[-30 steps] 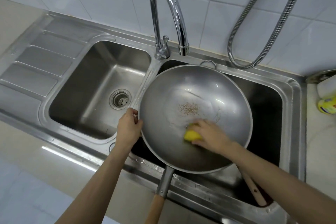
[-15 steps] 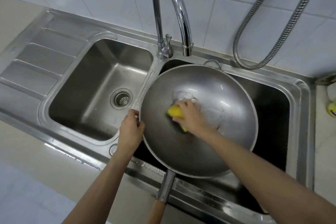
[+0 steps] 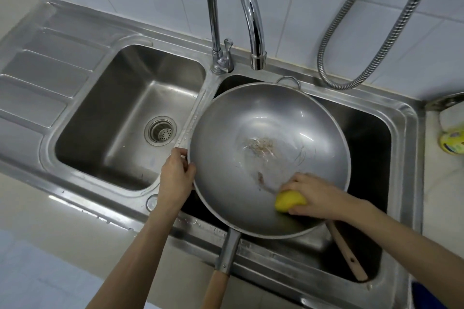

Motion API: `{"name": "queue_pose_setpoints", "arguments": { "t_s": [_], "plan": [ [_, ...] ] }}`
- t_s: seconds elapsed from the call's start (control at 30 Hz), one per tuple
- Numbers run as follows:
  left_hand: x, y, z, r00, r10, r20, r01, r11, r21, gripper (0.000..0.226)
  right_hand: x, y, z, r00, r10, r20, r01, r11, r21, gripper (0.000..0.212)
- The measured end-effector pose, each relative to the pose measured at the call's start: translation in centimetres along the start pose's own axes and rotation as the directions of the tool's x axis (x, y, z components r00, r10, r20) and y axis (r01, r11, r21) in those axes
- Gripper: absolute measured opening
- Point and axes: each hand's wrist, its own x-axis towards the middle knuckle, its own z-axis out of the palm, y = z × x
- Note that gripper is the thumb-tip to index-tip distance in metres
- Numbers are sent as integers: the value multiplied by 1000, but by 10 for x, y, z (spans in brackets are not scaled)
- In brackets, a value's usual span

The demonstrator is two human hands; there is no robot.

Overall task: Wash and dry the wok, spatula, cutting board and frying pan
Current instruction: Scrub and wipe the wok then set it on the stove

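wok [image 3: 271, 133]: 1 | sponge [image 3: 290, 200]: 1 | wooden spatula handle [image 3: 347, 251]: 1 | sink basins [image 3: 130, 98]: 2 | tap [image 3: 234, 7]: 1 | hose [image 3: 376, 20]: 1 | hands [image 3: 175, 180]: 2

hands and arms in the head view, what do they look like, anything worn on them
Both the left hand and the right hand are bare: no gloves, rings, watch or bracelet show. Both forearms are bare as far as the frame shows, with no sleeve in view up to the bottom and right edges. No marks or tattoos can be made out on them. Nails look short and unpainted where visible.
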Motion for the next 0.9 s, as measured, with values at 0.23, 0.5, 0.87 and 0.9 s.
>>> {"name": "queue_pose_setpoints", "arguments": {
  "t_s": [0.23,0.5,0.87,0.9],
  "plan": [
    [1,-5,4,1000,-5,-10,5,1000,-11,18,56,24,-36,830,242,-503,-331,939,-93,55],
    [2,-10,4,1000,-16,17,18,997,-75,17,162,-67,-36,704,335,-626,27,868,496,50],
    [0,-10,3,1000,17,19,-16,996,-84,18,46,-66,38,970,-56,-237,120,957,264,56],
    [0,-9,3,1000,22,17,-20,996,-83,18,37,-59,38,974,-21,-226,75,969,236,55]
  ]
}}
